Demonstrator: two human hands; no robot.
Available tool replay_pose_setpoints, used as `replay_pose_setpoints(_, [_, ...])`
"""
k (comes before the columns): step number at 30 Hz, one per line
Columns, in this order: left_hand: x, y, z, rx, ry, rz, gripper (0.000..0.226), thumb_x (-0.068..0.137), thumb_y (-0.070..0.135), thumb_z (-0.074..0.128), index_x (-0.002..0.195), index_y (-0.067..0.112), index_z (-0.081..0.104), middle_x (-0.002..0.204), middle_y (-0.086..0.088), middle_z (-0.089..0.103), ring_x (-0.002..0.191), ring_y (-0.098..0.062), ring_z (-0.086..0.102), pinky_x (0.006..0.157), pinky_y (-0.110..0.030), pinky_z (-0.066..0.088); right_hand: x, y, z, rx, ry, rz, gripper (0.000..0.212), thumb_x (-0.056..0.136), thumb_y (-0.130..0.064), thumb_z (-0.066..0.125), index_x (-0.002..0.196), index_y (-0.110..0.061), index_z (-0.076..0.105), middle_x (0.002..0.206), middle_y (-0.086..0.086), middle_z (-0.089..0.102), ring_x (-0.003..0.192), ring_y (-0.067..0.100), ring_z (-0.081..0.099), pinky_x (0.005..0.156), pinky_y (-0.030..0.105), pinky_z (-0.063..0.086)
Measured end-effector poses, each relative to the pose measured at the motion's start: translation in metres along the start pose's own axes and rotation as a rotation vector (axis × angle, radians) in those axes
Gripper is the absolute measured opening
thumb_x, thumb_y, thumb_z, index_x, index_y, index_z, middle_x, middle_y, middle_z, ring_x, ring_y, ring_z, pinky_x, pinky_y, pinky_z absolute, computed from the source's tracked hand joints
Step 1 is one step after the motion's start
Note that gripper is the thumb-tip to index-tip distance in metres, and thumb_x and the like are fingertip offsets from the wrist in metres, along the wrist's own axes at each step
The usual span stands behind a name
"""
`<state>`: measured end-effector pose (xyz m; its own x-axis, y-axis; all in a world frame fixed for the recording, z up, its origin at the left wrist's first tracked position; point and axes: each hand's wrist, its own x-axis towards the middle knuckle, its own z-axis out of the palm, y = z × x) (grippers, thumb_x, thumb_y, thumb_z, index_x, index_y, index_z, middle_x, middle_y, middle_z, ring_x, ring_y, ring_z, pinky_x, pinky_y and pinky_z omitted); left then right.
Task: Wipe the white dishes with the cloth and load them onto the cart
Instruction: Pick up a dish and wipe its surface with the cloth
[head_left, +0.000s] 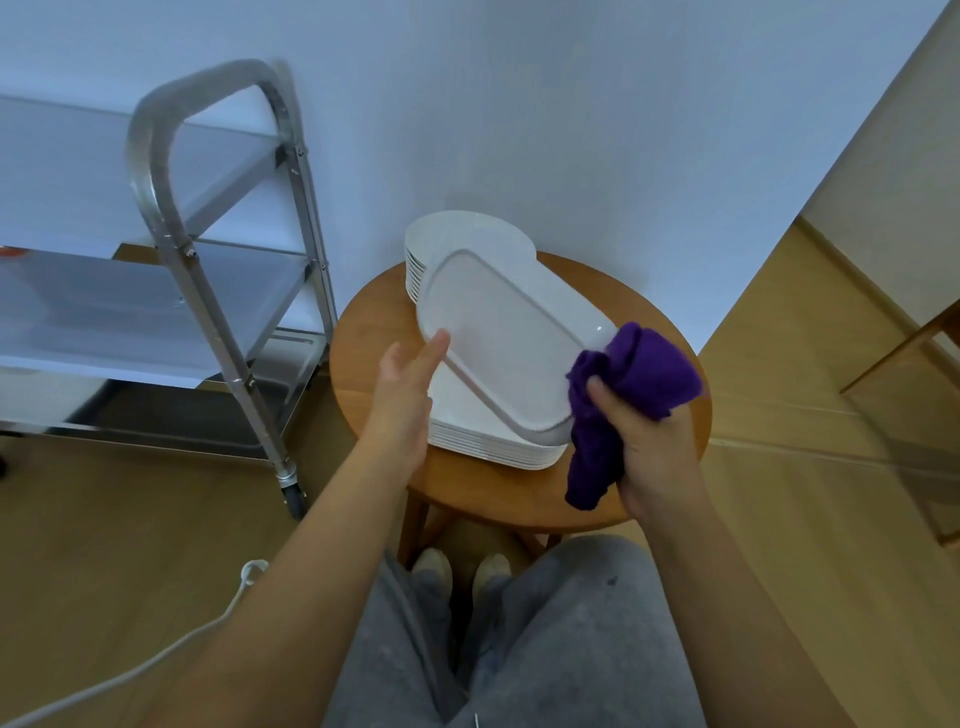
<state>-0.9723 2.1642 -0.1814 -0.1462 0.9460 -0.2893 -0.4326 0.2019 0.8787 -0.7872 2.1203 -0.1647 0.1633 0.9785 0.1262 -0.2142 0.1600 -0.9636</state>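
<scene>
The dish (498, 343), a white oblong platter, is held tilted above the stack (488, 447) of like dishes on the round table (363, 364), its upper face turned toward the camera. A second, rounder pile (467, 228) stands behind it against the wall (571, 104).

The left hand (405, 395) supports the dish at its near-left rim, thumb straight along the edge; the remaining fingers are hidden behind the dish, so how far they curl cannot be told. The right hand (649, 441) grips the purple cloth (634, 384), fingers wrapped about the bunched fabric, which touches the dish at its right end while a tail hangs below the fist.

Assessment: wiping is in hand and the dish is not yet loaded. To do it well, the cloth should travel the full length of the face, into the raised border, with the left hand braced against the push. The one-sided hold looks light; firm pressure at the far end could pivot the dish down onto the stack.

Edges and room: the stack sits close to the table's near edge. The cart (171, 249) stands just left of the table, its shelves (104, 306) open on the facing side; its handle (156, 156) and uprights lie in the transfer path. A cable (156, 654) crosses the floor at left.
</scene>
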Motion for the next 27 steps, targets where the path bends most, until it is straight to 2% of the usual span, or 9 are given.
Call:
replay_pose_setpoints(4, [-0.003,-0.006,-0.01,-0.392,-0.223,-0.1,0.069,0.073,0.04,0.069,0.134,0.02,0.045,0.13,-0.008,0.058,0.123,-0.031,0.052,0.102,-0.05,0.042,0.002,0.005,-0.008,0.314,-0.017,0.243,0.031,0.068,-0.019,0.069,0.098,-0.018,0.066,0.091,0.002,0.072,0.08,0.017,0.07,0.064,0.031,0.057])
replay_pose_setpoints(9, [-0.008,0.003,-0.031,-0.505,-0.4,-0.209,0.057,0.09,0.051,0.044,0.133,0.016,0.051,0.128,-0.011,0.06,0.118,-0.03,0.056,0.095,-0.046,0.049,0.005,0.008,-0.026,0.167,0.036,0.376,0.035,0.067,-0.021,0.072,0.101,-0.014,0.069,0.092,0.008,0.073,0.077,0.02,0.07,0.061,0.03,0.056])
replay_pose_setpoints(13, [-0.025,-0.006,-0.022,-0.447,-0.351,-0.182,0.048,0.089,0.046,0.042,0.12,0.015,0.061,0.121,-0.011,0.064,0.111,-0.027,0.061,0.085,-0.043,0.055,0.011,0.015,-0.021,-0.215,0.164,0.267,0.016,0.082,-0.026,0.068,0.098,-0.025,0.065,0.083,-0.003,0.07,0.077,0.014,0.066,0.062,0.024,0.048])
replay_pose_setpoints(15, [-0.033,-0.007,-0.014,-0.364,-0.313,-0.134,0.049,0.083,0.046,0.047,0.12,0.016,0.059,0.117,-0.009,0.067,0.106,-0.025,0.064,0.078,-0.038,0.058,0.011,0.018,-0.012,-0.437,0.139,0.193,0.012,0.086,-0.034,0.063,0.097,-0.028,0.061,0.091,-0.002,0.067,0.082,0.014,0.062,0.064,0.023,0.044])
replay_pose_setpoints(18, [-0.046,-0.017,0.003,-0.173,-0.277,-0.14,0.05,0.085,0.045,0.047,0.126,0.018,0.054,0.112,-0.007,0.069,0.1,-0.022,0.067,0.078,-0.035,0.057,0.008,0.022,0.009,-0.814,0.011,0.033,0.024,0.09,-0.047,0.052,0.106,-0.029,0.057,0.105,-0.008,0.062,0.098,0.016,0.057,0.091,0.04,0.043])
replay_pose_setpoints(21, [-0.056,-0.032,0.011,-0.193,-0.251,-0.142,0.043,0.092,0.038,0.043,0.128,0.017,0.052,0.116,-0.01,0.067,0.106,-0.025,0.064,0.09,-0.041,0.051,0.001,0.019,0.041,-0.959,-0.133,-0.16,0.043,0.084,-0.055,0.039,0.119,-0.035,0.054,0.125,-0.013,0.055,0.124,0.015,0.043,0.112,0.047,0.018])
replay_pose_setpoints(23, [-0.057,-0.033,0.009,-0.315,-0.214,-0.152,0.037,0.086,0.036,0.048,0.116,0.018,0.059,0.103,-0.008,0.072,0.094,-0.021,0.069,0.074,-0.035,0.058,-0.005,0.021,0.059,-1.116,-0.262,-0.295,0.057,0.083,-0.06,0.032,0.133,-0.037,0.045,0.149,-0.013,0.035,0.14,0.01,0.021,0.113,0.042,0.002])
replay_pose_setpoints(25, [-0.053,-0.033,0.003,-0.365,-0.111,-0.154,0.02,0.087,0.031,0.052,0.095,0.018,0.064,0.077,-0.004,0.074,0.068,-0.016,0.072,0.049,-0.026,0.055,-0.014,0.028,0.068,-1.157,-0.353,-0.358,0.06,0.084,-0.061,0.031,0.14,-0.04,0.033,0.155,-0.014,0.02,0.142,0.006,0.007,0.112,0.038,-0.003])
replay_pose_setpoints(27, [-0.052,-0.028,0.0,-0.315,-0.048,-0.136,0.021,0.091,0.035,0.051,0.092,0.018,0.064,0.072,-0.003,0.074,0.064,-0.016,0.071,0.047,-0.025,0.053,-0.022,0.036,0.065,-1.031,-0.383,-0.339,0.056,0.087,-0.058,0.037,0.14,-0.042,0.029,0.153,-0.015,0.025,0.141,0.002,0.008,0.114,0.039,0.001])
